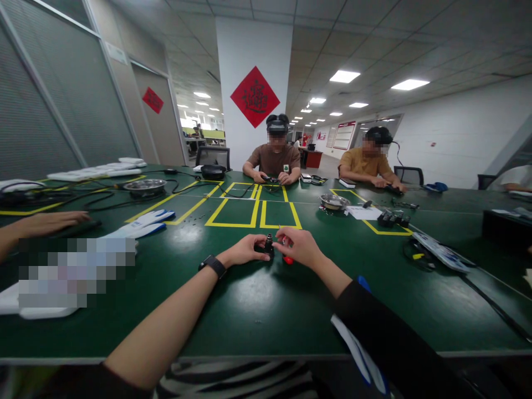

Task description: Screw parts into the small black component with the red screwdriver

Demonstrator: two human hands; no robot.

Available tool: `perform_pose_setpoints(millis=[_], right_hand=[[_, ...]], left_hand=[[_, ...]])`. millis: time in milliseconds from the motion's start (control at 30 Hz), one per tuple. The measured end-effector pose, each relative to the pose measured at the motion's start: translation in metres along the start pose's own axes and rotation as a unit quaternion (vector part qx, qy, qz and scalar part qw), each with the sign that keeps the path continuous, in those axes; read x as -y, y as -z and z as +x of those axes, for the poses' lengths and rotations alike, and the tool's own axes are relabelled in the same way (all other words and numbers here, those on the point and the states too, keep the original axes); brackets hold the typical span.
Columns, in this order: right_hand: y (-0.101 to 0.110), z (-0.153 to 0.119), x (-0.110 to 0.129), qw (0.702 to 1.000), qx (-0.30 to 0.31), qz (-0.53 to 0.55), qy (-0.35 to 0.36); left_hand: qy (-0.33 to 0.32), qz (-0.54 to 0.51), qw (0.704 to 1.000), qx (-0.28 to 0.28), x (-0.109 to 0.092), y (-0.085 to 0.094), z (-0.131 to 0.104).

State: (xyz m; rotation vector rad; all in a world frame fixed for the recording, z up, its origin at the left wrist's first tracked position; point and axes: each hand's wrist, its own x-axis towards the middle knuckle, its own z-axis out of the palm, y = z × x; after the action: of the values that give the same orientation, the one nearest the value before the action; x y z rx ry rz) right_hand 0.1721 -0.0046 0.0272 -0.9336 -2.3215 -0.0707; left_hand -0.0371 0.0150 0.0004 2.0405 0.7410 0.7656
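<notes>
A small black part with a metallic top (269, 245) stands upright over the green table (249, 310), near the middle. My left hand (248, 248), with a black watch on its wrist, is closed around this part from the left, thumb low and fingers above. From the right, my right hand (300, 245) is closed in a pinch close to the part's top; what its fingertips hold is too small to make out. Below the right hand's fingers shows a red object (287, 258), partly covered by that hand.
Yellow tape frames (230, 225) mark the table ahead. Metal bowls (332, 202) (145, 187), black parts (393, 219) and cables lie farther off. White-blue gloves (147, 223) are at left, another (359, 354) under my right sleeve. A co-worker's hand (62, 224) rests at far left; two people sit opposite.
</notes>
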Motion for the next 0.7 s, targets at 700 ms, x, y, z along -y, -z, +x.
perform_pose_setpoints(millis=[700], right_hand=[[-0.015, -0.005, -0.021, 0.985, 0.172, 0.011, -0.025]], left_hand=[[0.011, 0.163, 0.981, -0.109, -0.018, -0.016, -0.002]])
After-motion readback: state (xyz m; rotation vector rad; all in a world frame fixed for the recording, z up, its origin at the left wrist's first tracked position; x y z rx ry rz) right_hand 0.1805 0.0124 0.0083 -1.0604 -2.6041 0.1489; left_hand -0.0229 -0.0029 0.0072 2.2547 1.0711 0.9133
